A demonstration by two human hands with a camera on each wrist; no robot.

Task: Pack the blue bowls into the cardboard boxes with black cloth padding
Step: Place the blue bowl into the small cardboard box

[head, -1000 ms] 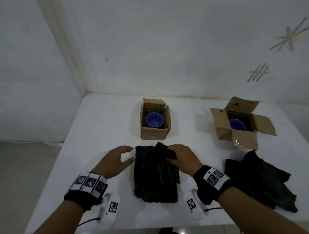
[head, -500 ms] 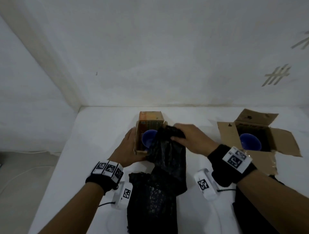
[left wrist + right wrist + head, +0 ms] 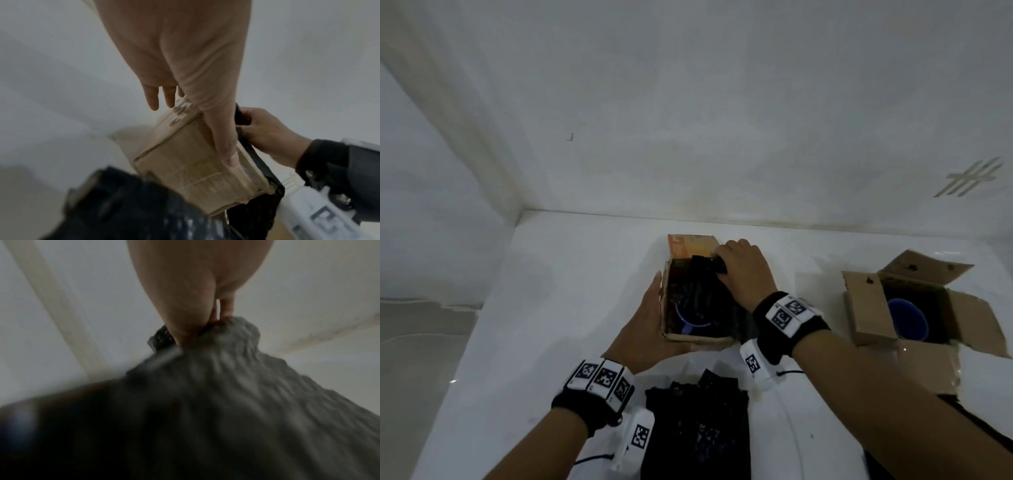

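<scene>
A small cardboard box (image 3: 698, 340) stands mid-table with a blue bowl (image 3: 690, 322) inside, largely covered by a black cloth (image 3: 700, 289). My right hand (image 3: 739, 270) pinches that cloth at the box's far right corner; the right wrist view shows thumb and fingers clamped on the black cloth (image 3: 226, 386). My left hand (image 3: 650, 325) lies flat against the box's left wall. In the left wrist view its fingers (image 3: 154, 99) are straight and its thumb rests along the near face of the box (image 3: 185, 162). A second open box (image 3: 866, 308) at the right holds another blue bowl (image 3: 909, 317) on black padding.
A folded black cloth (image 3: 698, 431) lies at the near edge of the white table (image 3: 558, 291), between my forearms. More black cloth (image 3: 962, 411) sits at the bottom right, below the second box. White walls close off the table's back and left.
My right hand lifted a black cloth off the near pile and carried it over the small box, so it now covers most of the bowl. My left hand moved up to the box's left side.
</scene>
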